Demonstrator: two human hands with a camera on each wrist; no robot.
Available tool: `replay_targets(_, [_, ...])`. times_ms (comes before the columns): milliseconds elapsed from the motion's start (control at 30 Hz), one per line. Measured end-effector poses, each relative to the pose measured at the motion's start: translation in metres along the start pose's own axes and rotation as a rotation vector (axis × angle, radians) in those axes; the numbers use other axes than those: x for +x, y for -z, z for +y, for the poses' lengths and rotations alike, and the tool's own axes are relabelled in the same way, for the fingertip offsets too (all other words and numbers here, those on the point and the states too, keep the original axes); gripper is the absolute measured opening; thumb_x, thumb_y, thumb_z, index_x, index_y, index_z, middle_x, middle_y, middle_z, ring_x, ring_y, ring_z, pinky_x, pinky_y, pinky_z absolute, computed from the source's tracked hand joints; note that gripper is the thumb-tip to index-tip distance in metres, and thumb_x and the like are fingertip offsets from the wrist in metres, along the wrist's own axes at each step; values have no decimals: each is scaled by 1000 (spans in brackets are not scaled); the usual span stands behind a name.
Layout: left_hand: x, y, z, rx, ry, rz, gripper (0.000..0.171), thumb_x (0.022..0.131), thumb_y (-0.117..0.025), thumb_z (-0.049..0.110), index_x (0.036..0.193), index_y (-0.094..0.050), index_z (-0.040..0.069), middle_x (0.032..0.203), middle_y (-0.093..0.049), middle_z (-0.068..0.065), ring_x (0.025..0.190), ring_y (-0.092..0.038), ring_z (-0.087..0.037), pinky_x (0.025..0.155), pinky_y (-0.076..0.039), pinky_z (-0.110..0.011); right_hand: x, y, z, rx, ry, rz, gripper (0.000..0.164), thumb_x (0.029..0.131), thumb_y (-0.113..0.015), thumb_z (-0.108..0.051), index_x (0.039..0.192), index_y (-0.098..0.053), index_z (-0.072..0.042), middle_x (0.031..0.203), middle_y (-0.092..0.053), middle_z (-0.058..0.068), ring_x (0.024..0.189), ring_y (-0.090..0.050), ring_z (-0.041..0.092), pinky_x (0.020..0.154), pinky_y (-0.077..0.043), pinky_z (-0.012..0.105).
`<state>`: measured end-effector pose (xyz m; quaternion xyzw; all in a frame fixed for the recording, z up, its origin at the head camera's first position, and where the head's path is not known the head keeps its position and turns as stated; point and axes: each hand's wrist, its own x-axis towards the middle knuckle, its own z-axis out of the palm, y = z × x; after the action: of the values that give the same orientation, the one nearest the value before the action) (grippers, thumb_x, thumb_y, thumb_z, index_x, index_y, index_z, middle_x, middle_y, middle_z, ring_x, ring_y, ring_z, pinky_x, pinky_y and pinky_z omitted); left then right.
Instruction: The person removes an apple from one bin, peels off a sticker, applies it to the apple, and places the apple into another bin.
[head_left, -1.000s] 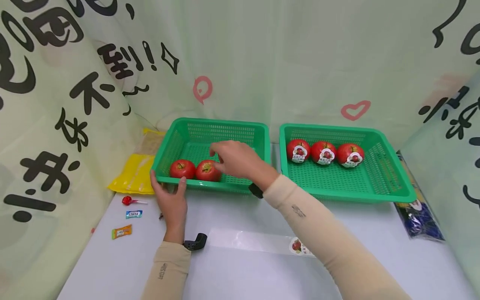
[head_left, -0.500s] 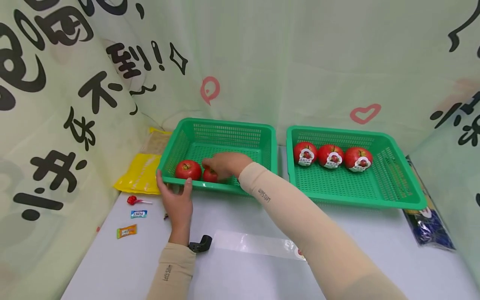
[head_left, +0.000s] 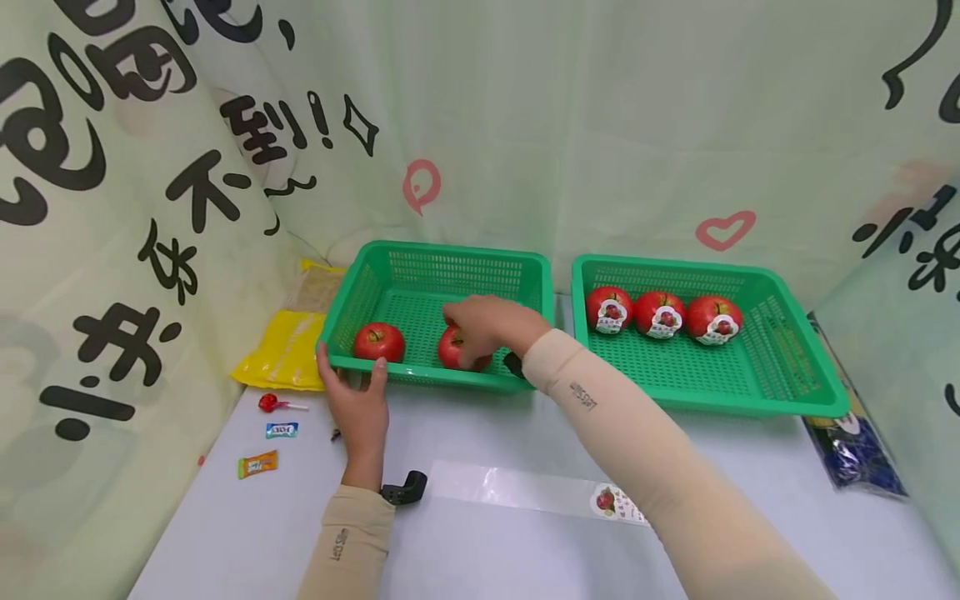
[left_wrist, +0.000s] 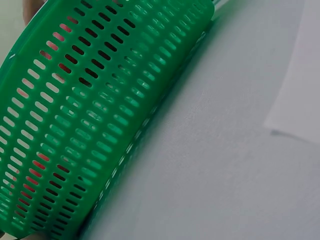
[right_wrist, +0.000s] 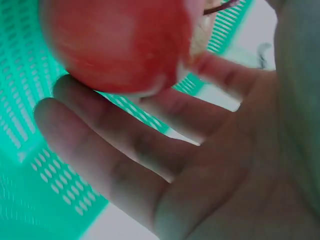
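In the head view, my right hand (head_left: 491,325) reaches into the left green basket (head_left: 442,247) and holds a red apple (head_left: 450,347) near its front wall. The right wrist view shows that apple (right_wrist: 120,45) close up, with the fingers (right_wrist: 125,175) against its lower side and its stem to the right. Another red apple (head_left: 378,342) rests in the basket's front left corner. My left hand (head_left: 356,421) holds that corner, thumb at the front rim and a finger at the left side. The left wrist view looks along the basket's slotted wall (left_wrist: 100,100).
On the right, another green basket (head_left: 720,408) holds three stickered apples (head_left: 658,314). A clear strip (head_left: 510,490) with apple stickers lies in front. Left are a lollipop (head_left: 270,403), a blue-wrapped sweet (head_left: 282,430), an orange-wrapped sweet (head_left: 258,463) and a yellow bag (head_left: 288,350). A dark blue packet (head_left: 855,450) lies right.
My right hand has come down onto the second apple and shifted it to the right, widening the gap to the corner apple. My left hand stays at the basket corner.
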<state>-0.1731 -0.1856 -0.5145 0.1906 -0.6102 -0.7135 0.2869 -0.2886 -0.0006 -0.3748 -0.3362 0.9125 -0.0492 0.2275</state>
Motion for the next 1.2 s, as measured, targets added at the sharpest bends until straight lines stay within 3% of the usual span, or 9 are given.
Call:
replay_targets(133, [-5, -2, 0, 16, 22, -7, 96, 97, -75, 11, 169, -16, 34, 176, -17, -1, 159, -29, -30, 124, -41, -49, -39, 2, 20, 66, 40, 167, 62, 80, -83, -28, 134, -58, -15, 113, -68, 4, 105, -63, 24, 78, -60, 36])
replay_targets(300, [-11, -5, -3, 24, 30, -23, 99, 98, -75, 11, 170, -11, 33, 177, -16, -1, 159, -28, -30, 127, -38, -49, -107, -11, 40, 174, 90, 399, 74, 78, -89, -30, 143, -59, -14, 132, -67, 5, 121, -61, 26, 86, -64, 44])
replay_targets(433, [-12, -3, -4, 78, 21, -33, 98, 100, -73, 16, 171, -7, 33, 178, -13, -1, 162, -25, -27, 131, -31, -47, -155, -41, 49, 311, 145, 530, 74, 75, -91, -26, 141, -60, -18, 135, -65, 2, 120, -61, 23, 82, -65, 38])
replay_targets(567, [-11, 0, -3, 101, 3, -31, 96, 103, -70, 20, 171, -3, 31, 179, -10, -2, 163, -23, -27, 132, -28, -47, -185, -81, 51, 454, 174, 592, 77, 72, -93, -24, 142, -60, -24, 136, -65, 2, 114, -62, 22, 72, -64, 28])
replay_targets(700, [-12, 0, 0, 95, -1, 2, 97, 103, -70, 22, 172, -2, 26, 178, -13, -5, 161, -25, -27, 133, -27, -46, -195, -122, 52, 572, 172, 626, 77, 75, -94, -22, 143, -60, -28, 136, -66, 0, 110, -63, 18, 70, -63, 26])
replay_targets(867, [-27, 1, 9, 53, 22, 123, 91, 104, -68, 27, 170, -6, 20, 167, -30, -8, 153, -34, -25, 130, -35, -40, -188, -157, 55, 668, 132, 651, 78, 77, -91, -20, 147, -58, -22, 139, -64, 3, 106, -62, 14, 74, -62, 27])
replay_targets(1033, [-49, -1, 15, 55, 16, 228, 54, 105, -66, 21, 147, -34, 12, 128, -44, -1, 124, -46, -18, 102, -48, -18, -177, -173, 60, 775, 53, 677, 80, 75, -91, -17, 144, -51, -11, 134, -63, 10, 111, -59, 21, 76, -62, 27])
replay_targets(1100, [-55, -3, 13, 104, -4, 192, 37, 103, -68, 14, 131, -46, 6, 113, -47, 0, 108, -50, -16, 86, -47, -16, -172, -178, 61, 805, 27, 681, 79, 76, -91, -17, 143, -49, -9, 134, -63, 12, 116, -58, 24, 78, -61, 26])
replay_targets(1200, [-60, -6, 8, 244, -49, 9, 20, 99, -71, 9, 114, -60, 1, 99, -59, -2, 90, -55, -11, 74, -46, -14, -167, -183, 65, 826, -8, 678, 80, 77, -91, -19, 144, -49, -9, 135, -63, 13, 118, -59, 27, 80, -62, 27])
